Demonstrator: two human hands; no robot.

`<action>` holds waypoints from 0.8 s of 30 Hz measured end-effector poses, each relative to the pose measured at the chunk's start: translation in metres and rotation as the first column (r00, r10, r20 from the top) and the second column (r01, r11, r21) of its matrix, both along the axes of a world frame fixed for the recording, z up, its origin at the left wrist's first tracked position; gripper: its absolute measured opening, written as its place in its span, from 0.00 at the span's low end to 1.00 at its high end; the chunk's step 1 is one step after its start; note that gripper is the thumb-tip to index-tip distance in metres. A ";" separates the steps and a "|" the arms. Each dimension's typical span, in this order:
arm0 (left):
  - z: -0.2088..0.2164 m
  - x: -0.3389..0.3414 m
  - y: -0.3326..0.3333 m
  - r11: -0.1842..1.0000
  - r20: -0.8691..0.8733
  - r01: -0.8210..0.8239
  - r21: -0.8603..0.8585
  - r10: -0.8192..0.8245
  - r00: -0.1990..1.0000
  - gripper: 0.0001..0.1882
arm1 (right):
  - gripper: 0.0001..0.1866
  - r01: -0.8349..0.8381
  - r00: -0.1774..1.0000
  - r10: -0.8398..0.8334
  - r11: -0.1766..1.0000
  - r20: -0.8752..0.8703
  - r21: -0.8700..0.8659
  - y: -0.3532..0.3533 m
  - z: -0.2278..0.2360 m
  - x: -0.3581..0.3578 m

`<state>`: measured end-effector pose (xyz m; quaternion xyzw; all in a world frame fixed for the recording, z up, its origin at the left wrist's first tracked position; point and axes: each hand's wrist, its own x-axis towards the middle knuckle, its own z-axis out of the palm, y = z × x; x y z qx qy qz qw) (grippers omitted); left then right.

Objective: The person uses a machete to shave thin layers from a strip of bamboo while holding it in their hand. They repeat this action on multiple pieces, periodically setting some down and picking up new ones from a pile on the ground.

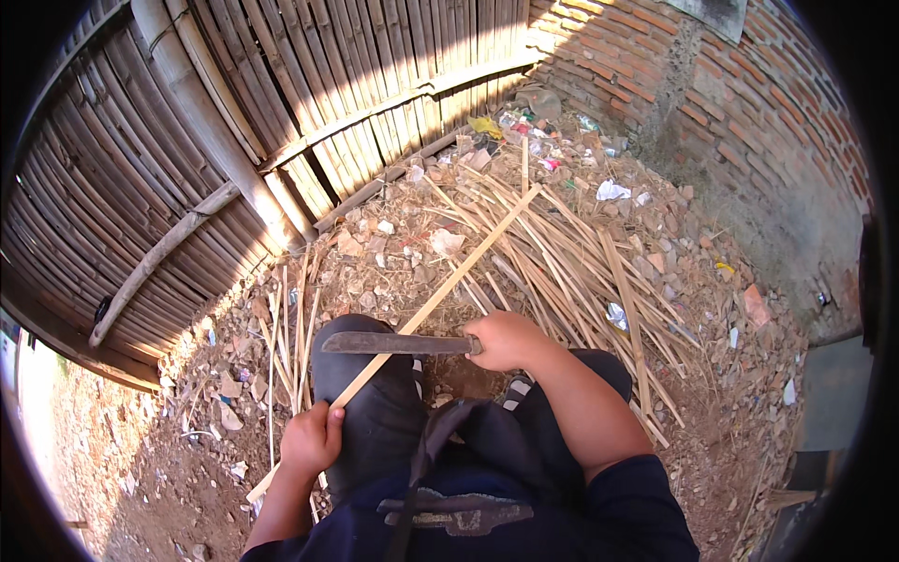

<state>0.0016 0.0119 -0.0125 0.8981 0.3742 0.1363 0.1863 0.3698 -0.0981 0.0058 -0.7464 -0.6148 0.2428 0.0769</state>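
My left hand (311, 438) is closed around a long, pale bamboo strip (449, 283) near its lower end. The strip slants up to the right, over my left thigh and out past my knees. In my right hand (506, 340) is the handle of a machete (403, 344), its dark, broad blade pointing left. The blade lies across the strip just above my left knee; whether it bites into the strip I cannot tell. My fingers hide most of the handle.
A heap of split bamboo strips (562, 253) lies on the ground ahead and to the right. A smaller bunch of strips (302, 328) is beside my left knee. Rubble and litter cover the soil. A bamboo fence (375, 84) and a brick wall (740, 122) close the far side.
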 end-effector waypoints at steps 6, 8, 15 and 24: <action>-0.006 0.006 -0.003 1.000 0.057 -0.026 0.011 0.026 0.998 0.19 | 0.17 0.185 0.979 -0.173 0.975 -0.104 0.120 -0.003 -0.032 0.058; -0.005 0.006 -0.005 0.999 0.047 -0.042 0.028 0.041 0.998 0.19 | 0.19 0.244 0.968 -0.236 0.964 -0.087 0.108 -0.002 -0.026 0.058; -0.005 0.002 -0.003 0.999 0.035 -0.028 0.016 0.027 0.999 0.19 | 0.17 0.020 1.000 -0.020 0.999 -0.010 -0.041 -0.001 0.001 0.002; -0.004 0.009 -0.004 0.999 0.034 -0.049 -0.011 0.050 0.998 0.20 | 0.17 0.191 0.979 -0.177 0.970 -0.099 0.149 -0.010 -0.030 0.057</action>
